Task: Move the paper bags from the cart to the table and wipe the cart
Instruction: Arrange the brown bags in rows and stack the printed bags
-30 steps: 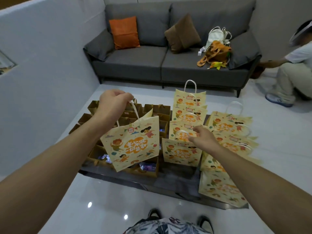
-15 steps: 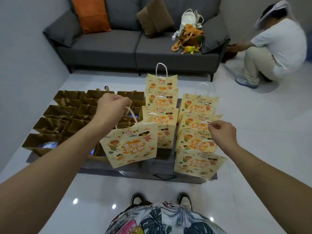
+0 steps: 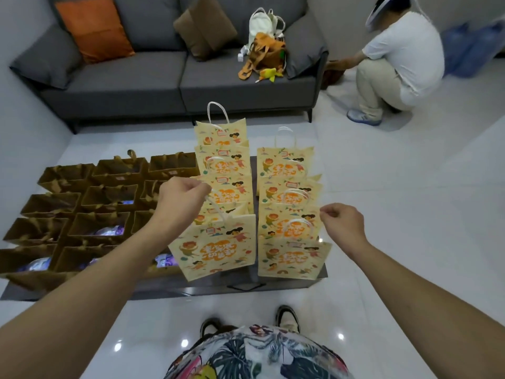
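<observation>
My left hand (image 3: 181, 198) is shut on the white handle of a yellow printed paper bag (image 3: 216, 251). The bag hangs tilted over the front of the low dark table (image 3: 191, 288), in front of the left row of yellow bags (image 3: 222, 168). A second row of yellow bags (image 3: 287, 170) stands upright to the right, with its front bag (image 3: 293, 259) at the table's edge. My right hand (image 3: 341, 222) hovers just right of that row, fingers curled with nothing visible in them. No cart is in view.
Several open brown paper bags (image 3: 90, 203) fill the table's left part. A grey sofa (image 3: 153, 80) with cushions and bags stands behind. A person (image 3: 399, 58) crouches on the white floor at the back right. My shoes (image 3: 287, 317) are close to the table.
My left hand has carried the yellow bag rightward to the front of the left row. My right hand has drawn back from the right row's bag handles.
</observation>
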Demonstrator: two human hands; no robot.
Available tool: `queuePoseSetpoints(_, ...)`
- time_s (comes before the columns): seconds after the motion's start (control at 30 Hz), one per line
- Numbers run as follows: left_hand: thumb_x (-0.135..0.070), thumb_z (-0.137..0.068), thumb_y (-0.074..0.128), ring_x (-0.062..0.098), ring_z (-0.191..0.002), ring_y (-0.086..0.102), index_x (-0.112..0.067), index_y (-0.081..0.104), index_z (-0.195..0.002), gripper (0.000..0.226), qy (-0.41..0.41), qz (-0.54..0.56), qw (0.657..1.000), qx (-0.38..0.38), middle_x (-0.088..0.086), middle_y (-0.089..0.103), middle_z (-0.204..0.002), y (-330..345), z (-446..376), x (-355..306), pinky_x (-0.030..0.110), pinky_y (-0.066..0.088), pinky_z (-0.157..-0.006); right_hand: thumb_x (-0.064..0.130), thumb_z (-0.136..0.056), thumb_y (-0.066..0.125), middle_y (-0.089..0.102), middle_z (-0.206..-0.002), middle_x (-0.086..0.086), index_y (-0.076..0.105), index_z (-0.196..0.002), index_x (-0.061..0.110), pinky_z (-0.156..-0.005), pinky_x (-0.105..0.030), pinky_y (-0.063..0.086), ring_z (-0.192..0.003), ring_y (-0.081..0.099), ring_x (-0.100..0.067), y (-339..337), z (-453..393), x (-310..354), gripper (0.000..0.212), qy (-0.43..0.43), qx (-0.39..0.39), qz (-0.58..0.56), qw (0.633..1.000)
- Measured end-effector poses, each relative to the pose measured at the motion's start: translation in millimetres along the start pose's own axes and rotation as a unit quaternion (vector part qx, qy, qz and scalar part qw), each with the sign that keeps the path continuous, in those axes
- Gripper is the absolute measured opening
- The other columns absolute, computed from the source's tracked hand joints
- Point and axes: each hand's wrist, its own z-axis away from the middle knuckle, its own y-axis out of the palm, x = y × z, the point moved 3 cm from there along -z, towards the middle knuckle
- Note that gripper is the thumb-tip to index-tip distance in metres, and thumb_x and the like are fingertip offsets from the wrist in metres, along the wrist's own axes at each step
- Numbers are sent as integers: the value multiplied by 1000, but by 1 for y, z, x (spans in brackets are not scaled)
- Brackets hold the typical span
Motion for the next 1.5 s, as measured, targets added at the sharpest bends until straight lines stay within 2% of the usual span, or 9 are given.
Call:
queuePoseSetpoints(0.17,-21,-97,58,22,-78,72,15,67,-89,38,13,-17,1000,-1,13,73,-81,12,-3,-5,47,61,-74,17,-93,65,74,-104,-3,76,-106,12,-89,-28,50,-101,66,-19,2,-2,-7,18,11,11,-5,1000)
queuePoseSetpoints(0.33,-21,-99,58,14,-84,72,11,70,-90,35,-7,-13,1000,4,1,73,-85,20,-14,-5,43,62,-75,16,-94,65,73,-100,0,76,-106,13,-64,-9,42,-85,67,-7,2,-8,-1,17,14,14,-10,1000)
queuePoseSetpoints(0.43,-23,-98,57,31,-84,71,11,70,-90,37,1,-25,1000,-2,18,72,-89,19,-22,-5,41,60,-70,14,-95,64,71,-95,3,75,-106,14,-53,-4,38,-63,58,8,2,-13,12,16,7,16,-20,1000)
queuePoseSetpoints(0.6,-24,-98,59,32,-79,72,10,69,-83,38,-2,-30,1000,9,19,73,-82,16,-37,1,52,61,-72,12,-95,64,68,-99,-1,74,-110,11,-45,-1,38,-71,56,5,5,-21,34,18,-14,10,-41,999)
queuePoseSetpoints(0.83,-22,-98,59,28,-68,70,11,68,-84,37,-2,-23,999,42,20,72,-88,22,-47,11,32,52,-61,19,-93,68,72,-98,3,76,-103,17,-66,-11,42,-93,67,-13,13,-9,24,13,27,13,-9,1000)
queuePoseSetpoints(1.03,-23,-97,61,21,-99,72,-7,62,-63,37,-30,-1,997,72,4,74,-99,25,-46,21,47,62,-76,39,-92,69,71,-108,5,74,-106,23,-82,-26,48,-99,63,-13,25,5,17,22,26,118,26,992)
queuePoseSetpoints(1.23,-21,-98,60,20,-95,71,7,65,-75,37,-28,-3,998,59,4,73,-84,18,-36,18,47,62,-76,51,-81,78,53,-67,-7,55,-61,13,-60,-31,37,-66,54,-21,37,11,26,49,11,248,111,962)
queuePoseSetpoints(1.4,-20,-98,58,25,-76,69,13,67,-84,37,-15,-14,1000,24,18,70,-80,10,-28,12,35,56,-64,37,-85,79,41,-47,9,42,-50,20,-59,-29,36,-56,48,-18,27,2,44,53,0,240,59,969)
queuePoseSetpoints(1.5,-24,-95,59,40,-85,70,9,70,-90,36,-16,-4,1000,2,22,72,-90,5,-22,9,50,62,-72,39,-85,78,37,-57,-2,38,-55,18,-65,-33,37,-62,48,-22,21,0,48,55,-30,268,54,961)
